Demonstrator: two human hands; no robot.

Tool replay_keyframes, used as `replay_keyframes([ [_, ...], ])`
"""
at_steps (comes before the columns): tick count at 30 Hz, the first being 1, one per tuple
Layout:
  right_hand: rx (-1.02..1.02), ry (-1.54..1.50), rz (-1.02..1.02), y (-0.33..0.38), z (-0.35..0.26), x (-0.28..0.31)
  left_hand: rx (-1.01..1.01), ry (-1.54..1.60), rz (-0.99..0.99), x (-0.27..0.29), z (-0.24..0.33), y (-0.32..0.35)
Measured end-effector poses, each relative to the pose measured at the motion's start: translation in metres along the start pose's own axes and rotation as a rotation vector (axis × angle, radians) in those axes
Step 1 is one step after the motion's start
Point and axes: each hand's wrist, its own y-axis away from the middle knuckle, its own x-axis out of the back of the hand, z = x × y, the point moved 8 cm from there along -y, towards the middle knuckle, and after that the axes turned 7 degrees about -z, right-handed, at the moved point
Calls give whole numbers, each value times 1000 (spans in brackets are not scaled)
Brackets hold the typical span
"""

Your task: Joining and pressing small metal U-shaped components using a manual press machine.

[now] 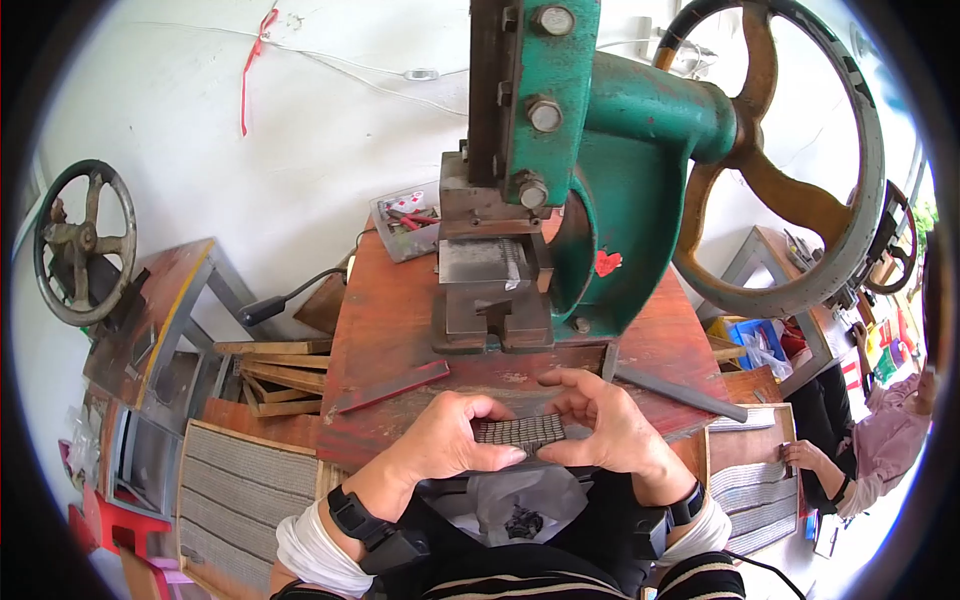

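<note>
Near the front of the red-brown wooden table (390,345), a small grey block of tiny squares (522,433) is gripped by the fingers of the left hand (447,435) and right hand (610,425). It is being lined up (a guess); gentle, even pressing seems needed.

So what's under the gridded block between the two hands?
Below the gridded block in the picture, a translucent plastic bag shows, with dark bits among its folds. The block's underside and whatever lies directly beneath are hidden.
</note>
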Motion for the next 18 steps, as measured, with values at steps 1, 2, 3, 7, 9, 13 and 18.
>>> replay_keyframes([
  [1,3,7,-10,-2,0,-2,-42,-29,26,3,1,2],
  [2,6,15,-19,-3,-1,-3,-40,-29,30,4,1,4],
  [3,5,16,-20,-4,-1,-4,-54,-30,37,5,3,5],
  [7,45,108,-15,-7,0,-5,-191,-277,85,4,24,10],
  [9,116,156,-31,-11,0,-10,-289,-462,182,7,27,16],
  [13,234,486,32,-17,28,-4,-360,-843,276,-4,0,3],
  [18,187,506,36,-20,40,-3,-297,-814,271,-4,-13,8],
])
